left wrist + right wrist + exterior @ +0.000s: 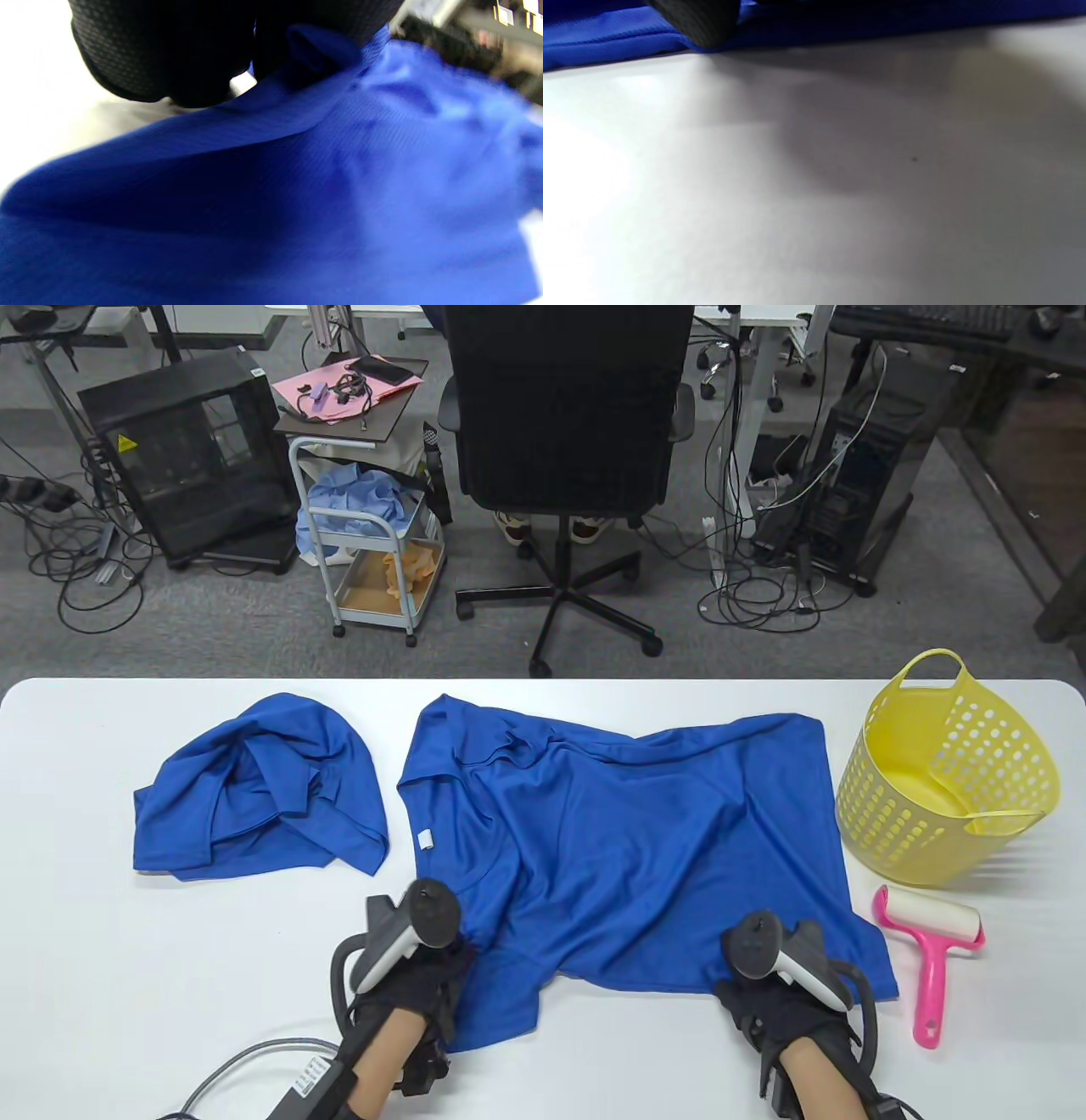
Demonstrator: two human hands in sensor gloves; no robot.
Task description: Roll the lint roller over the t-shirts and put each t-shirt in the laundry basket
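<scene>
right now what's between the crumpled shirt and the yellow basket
In the table view, the spread blue t-shirt lies between the crumpled t-shirt and the yellow laundry basket.

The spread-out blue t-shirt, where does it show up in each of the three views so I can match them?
Table view: the spread-out t-shirt lies mid-table, between the crumpled t-shirt and the yellow basket.
Left wrist view: it fills most of the picture, under the left hand's fingers.
Right wrist view: only its hem along the top edge.
Shared landmark: the white table.
</scene>
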